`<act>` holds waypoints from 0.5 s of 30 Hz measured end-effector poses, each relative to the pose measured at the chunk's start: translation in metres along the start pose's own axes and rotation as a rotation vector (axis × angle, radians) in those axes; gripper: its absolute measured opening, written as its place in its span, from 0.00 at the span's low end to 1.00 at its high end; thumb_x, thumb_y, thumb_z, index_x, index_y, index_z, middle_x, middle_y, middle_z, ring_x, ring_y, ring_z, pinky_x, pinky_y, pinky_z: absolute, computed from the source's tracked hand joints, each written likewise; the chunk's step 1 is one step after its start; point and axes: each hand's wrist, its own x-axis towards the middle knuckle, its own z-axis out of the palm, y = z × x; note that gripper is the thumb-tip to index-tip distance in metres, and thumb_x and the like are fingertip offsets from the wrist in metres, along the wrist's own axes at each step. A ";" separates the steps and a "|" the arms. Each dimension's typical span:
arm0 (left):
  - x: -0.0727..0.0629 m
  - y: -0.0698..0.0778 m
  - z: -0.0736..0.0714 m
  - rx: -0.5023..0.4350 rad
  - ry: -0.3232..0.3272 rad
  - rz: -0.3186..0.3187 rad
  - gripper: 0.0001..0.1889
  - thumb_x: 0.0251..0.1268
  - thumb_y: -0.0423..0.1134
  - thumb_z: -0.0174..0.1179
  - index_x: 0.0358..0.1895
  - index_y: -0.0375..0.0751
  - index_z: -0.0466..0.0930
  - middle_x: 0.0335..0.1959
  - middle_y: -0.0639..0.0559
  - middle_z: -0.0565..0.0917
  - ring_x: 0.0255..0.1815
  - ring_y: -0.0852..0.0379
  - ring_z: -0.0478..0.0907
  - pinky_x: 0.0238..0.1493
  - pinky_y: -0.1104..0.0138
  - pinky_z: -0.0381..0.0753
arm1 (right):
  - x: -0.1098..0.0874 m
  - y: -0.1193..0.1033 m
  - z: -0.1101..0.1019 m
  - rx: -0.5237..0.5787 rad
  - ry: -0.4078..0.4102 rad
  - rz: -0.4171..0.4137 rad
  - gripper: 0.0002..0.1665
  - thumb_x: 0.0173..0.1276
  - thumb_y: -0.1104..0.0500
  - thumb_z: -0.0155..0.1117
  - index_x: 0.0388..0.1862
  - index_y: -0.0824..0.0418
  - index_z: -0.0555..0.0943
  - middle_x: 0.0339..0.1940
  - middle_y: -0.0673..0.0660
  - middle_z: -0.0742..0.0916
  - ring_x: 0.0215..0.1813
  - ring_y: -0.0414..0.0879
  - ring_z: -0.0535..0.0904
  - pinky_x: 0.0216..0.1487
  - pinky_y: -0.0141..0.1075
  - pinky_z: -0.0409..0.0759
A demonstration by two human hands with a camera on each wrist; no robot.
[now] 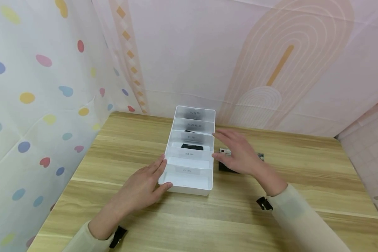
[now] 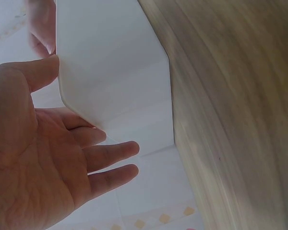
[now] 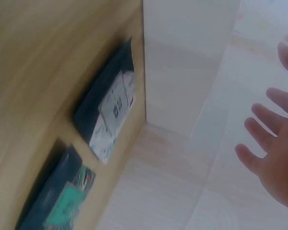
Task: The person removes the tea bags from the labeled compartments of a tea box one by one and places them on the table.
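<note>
One box point(image 1: 189, 190) with five slots point(image 1: 189, 180). Two packs point(image 3: 113, 108) by it. Two black things point(image 1: 192, 147) show inside. One counter point(image 1: 214, 224).

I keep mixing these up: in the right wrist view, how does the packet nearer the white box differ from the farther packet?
The nearer packet has a pale grey panel; the farther packet has a green one. The nearer packet shows whole, while the picture's edge cuts off the farther packet. Both have dark parts and lie on the table.
</note>
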 end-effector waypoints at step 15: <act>-0.001 -0.003 0.003 0.009 -0.004 0.000 0.41 0.77 0.55 0.61 0.77 0.24 0.64 0.81 0.33 0.61 0.77 0.38 0.68 0.72 0.45 0.73 | 0.020 -0.014 0.030 -0.027 -0.081 0.036 0.41 0.74 0.45 0.69 0.79 0.60 0.71 0.78 0.61 0.74 0.79 0.61 0.65 0.78 0.64 0.57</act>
